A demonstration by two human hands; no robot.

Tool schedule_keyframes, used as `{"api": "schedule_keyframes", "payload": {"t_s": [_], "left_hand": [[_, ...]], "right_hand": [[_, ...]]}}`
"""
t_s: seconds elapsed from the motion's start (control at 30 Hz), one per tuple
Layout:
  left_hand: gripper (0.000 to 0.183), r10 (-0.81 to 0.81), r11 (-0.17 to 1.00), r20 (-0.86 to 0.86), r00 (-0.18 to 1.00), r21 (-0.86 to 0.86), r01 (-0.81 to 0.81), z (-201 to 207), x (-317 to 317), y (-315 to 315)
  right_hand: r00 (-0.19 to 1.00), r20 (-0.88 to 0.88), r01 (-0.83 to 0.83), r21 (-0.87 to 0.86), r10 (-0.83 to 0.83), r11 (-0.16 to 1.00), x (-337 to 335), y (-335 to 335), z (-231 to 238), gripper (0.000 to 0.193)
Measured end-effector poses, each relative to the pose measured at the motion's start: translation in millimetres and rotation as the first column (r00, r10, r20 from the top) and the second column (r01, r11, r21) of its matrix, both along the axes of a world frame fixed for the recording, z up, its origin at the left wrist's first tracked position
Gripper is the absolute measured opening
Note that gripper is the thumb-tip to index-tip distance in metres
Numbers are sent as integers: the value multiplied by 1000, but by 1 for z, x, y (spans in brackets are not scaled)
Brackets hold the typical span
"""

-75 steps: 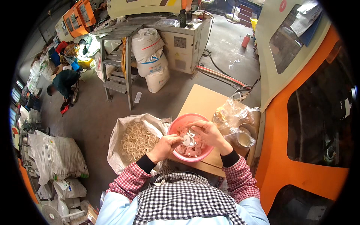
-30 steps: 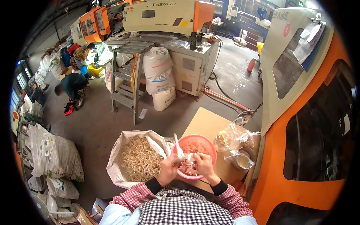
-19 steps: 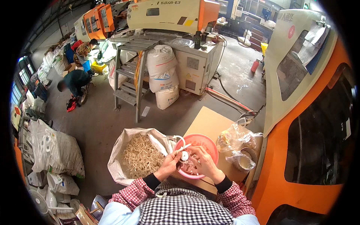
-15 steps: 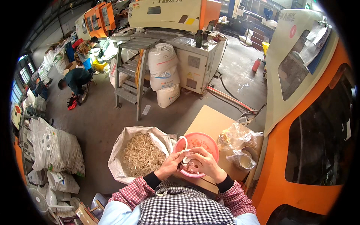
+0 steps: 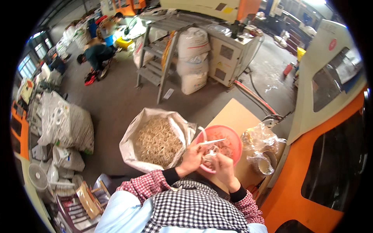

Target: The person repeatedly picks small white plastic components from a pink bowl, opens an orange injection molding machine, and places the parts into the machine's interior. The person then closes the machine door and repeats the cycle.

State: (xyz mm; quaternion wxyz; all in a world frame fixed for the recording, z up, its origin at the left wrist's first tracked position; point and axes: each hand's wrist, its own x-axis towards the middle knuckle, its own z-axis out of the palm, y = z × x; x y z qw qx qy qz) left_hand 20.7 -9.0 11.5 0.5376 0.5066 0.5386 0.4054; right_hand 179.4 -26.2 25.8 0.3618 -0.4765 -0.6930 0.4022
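Observation:
Over a pink basin [image 5: 237, 143] my two hands meet around a white plastic piece [image 5: 212, 141] with a curved, strip-like end and a pointed end. My left hand [image 5: 191, 160] is closed on it from the left. The fingers of my right hand [image 5: 225, 167] pinch its lower part; exactly what lies between the fingertips is partly hidden. Small pale pieces, tinted pink, lie in the basin below. Left of the basin, a white woven sack [image 5: 127, 146] with its mouth spread wide holds a heap of cream, curly plastic strips [image 5: 159, 141].
The basin stands on a cardboard sheet [image 5: 231, 112], beside a clear plastic bag [image 5: 258, 139] and a tape roll [image 5: 266, 163]. An orange machine [image 5: 287, 186] rises close on my right. Ahead are metal steps [image 5: 151, 73] and stacked sacks [image 5: 193, 62]. Two people crouch far left.
The view has shifted, so the surroundings sit lower and further right. My right hand has turned and closed lower on the white piece, whose pointed end now sticks out to the right.

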Motion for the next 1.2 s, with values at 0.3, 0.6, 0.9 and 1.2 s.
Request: {"api": "schedule_keyframes", "payload": {"t_s": [0.3, 0.6, 0.9, 1.2], "left_hand": [[15, 138, 675, -335, 932, 721, 159, -5, -32, -21], [22, 302, 937, -672, 676, 80, -339, -153, -204, -40], [14, 149, 941, -601, 785, 331, 75, -143, -194, -3], [18, -704, 167, -430, 565, 673, 720, -13, 6, -43]], "right_hand": [[969, -89, 225, -73, -231, 972, 19, 25, -34, 28], [865, 331, 266, 336, -378, 904, 29, 44, -62, 13], [690, 487, 261, 523, -536, 811, 4, 43, -60, 16], [655, -477, 489, -326, -587, 810, -21, -102, -18, 34]]}}
